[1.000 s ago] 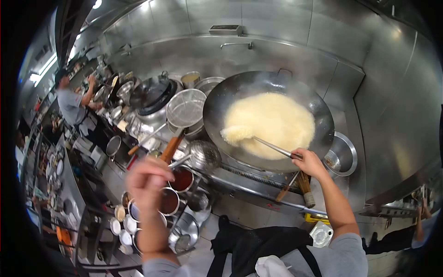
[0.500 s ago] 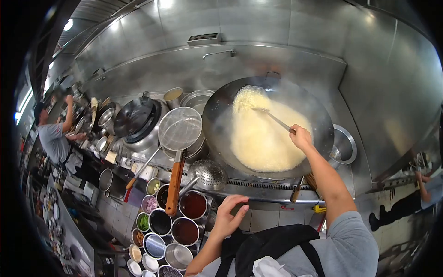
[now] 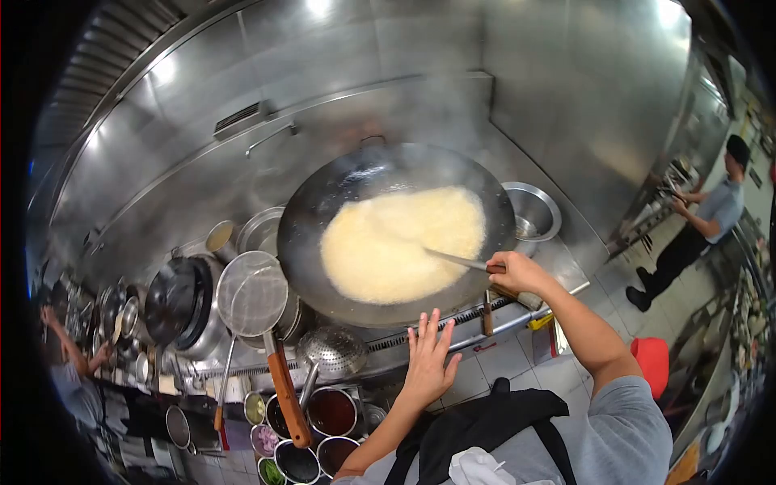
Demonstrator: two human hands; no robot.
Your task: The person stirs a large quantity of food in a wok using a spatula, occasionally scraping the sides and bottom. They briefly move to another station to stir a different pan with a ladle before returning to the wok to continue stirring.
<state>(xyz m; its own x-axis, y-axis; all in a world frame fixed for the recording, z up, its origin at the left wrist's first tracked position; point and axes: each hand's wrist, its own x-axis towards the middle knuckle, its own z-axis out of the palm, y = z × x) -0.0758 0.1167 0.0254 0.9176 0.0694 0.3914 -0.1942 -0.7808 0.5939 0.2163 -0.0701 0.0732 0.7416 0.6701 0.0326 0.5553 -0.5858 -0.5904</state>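
Right hand (image 3: 521,273), right of centre, grips a long-handled utensil (image 3: 457,259), its earlier-visible head now sunk in pale liquid (image 3: 388,230), suggesting continued stirring; left hand (image 3: 428,364), lower centre, spread and empty.

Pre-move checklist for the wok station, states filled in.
1. Right hand closed on the long-handled tool: ok.
2. Tool head visible: not ok, hidden in the yellow contents.
3. Yellow contents inside the rim of the wok: ok, bare wall shows all around.
4. Left hand free: ok, fingers spread, holding nothing.
5. Left fingertips off the wok: cannot tell, they overlap its near edge in view.
6. Co-worker at right away from the wok: ok.
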